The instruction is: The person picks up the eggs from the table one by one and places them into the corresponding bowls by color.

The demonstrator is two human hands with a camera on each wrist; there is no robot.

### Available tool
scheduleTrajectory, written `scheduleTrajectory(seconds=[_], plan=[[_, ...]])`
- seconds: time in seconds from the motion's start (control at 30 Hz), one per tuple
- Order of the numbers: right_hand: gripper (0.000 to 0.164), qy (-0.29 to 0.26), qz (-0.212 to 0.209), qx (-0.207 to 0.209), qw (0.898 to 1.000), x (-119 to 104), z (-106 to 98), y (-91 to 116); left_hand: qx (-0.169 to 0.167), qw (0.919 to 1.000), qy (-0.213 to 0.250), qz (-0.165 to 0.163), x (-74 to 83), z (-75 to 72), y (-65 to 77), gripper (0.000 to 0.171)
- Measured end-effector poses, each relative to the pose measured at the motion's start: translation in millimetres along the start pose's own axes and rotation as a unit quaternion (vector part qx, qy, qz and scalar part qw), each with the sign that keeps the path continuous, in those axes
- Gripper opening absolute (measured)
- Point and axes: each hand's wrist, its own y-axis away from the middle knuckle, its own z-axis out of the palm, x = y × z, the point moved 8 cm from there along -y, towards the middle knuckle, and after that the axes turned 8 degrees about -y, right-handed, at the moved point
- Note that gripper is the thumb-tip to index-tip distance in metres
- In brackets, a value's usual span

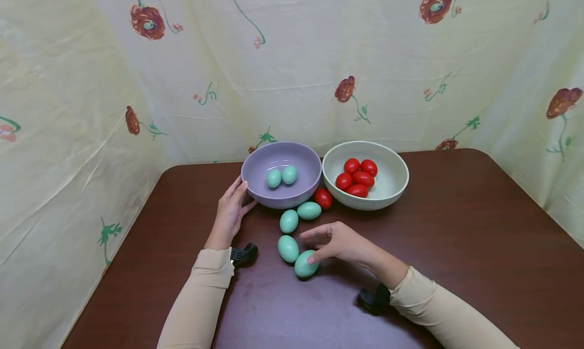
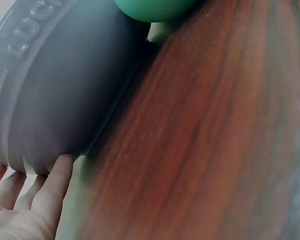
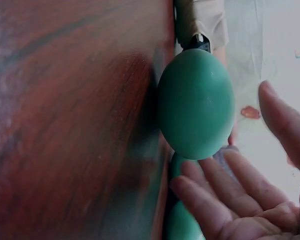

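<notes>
While the left hand (image 1: 231, 212) rests extended fingers against the left side of the purple bowl (image 1: 281, 202), probably to steady it, the right hand (image 1: 342, 243) spreads open around the nearest green egg (image 1: 303, 269), not gripping, apparently to suit its round form. That egg lies on the table (image 1: 274, 311), just near-right of another egg (image 1: 288, 248).

Surface (image 1: 465, 237), back: L bowl (image 1: 282, 201), w/ 2 eggs (image 1: 289, 175) in; R bowl (image 1: 393, 179) alongside, w/ 5 eggs (image 1: 363, 179) in. Betw. bowls, in front: 1 egg (image 1: 323, 199). Before L bowl: 4 eggs (image 1: 288, 221), curved row. L hand (image 1: 231, 209): L side of L bowl. R hand (image 1: 341, 243): R of nearest egg. Behind surface: cloth (image 1: 292, 70).
</notes>
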Motion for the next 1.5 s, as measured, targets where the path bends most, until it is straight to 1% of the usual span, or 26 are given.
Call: scheduleTrajectory(seconds=[0.13, 0.27, 0.47, 0.6, 0.87, 1.17, 1.5], plan=[[0.053, 0.011, 0.007, -0.002, 1.0, 2.2, 2.0, -0.8, 0.003, 1.0, -0.003, 0.004, 0.3, -2.0, 0.9, 0.06], [0.051, 0.019, 0.011, -0.005, 1.0, 3.6, 4.2, -0.4, 0.003, 1.0, -0.002, 0.0, -0.5, -2.7, 2.0, 0.06], [0.049, 0.022, 0.022, -0.006, 1.0, 5.9, 5.6, -0.7, 0.004, 1.0, 0.002, 0.0, -0.1, -2.5, 1.6, 0.06], [0.048, 0.028, 0.014, -0.005, 1.0, 4.9, 5.8, -2.1, 0.002, 1.0, 0.004, 0.006, 2.1, -2.3, 0.4, 0.059], [0.045, 0.044, 0.005, -0.013, 0.999, 5.1, 7.4, -2.4, 0.0, 1.0, 0.007, 0.002, 1.6, -1.7, -0.8, 0.06], [0.044, 0.081, 0.02, -0.018, 0.996, 7.8, 5.2, -0.8, 0.001, 1.0, -0.002, 0.001, -0.6, -0.7, 1.3, 0.06], [0.036, 0.088, 0.017, -0.014, 0.996, 6.6, 5.0, 0.4, -0.003, 1.0, 0.004, 0.004, 0.0, 0.7, 2.2, 0.06]])
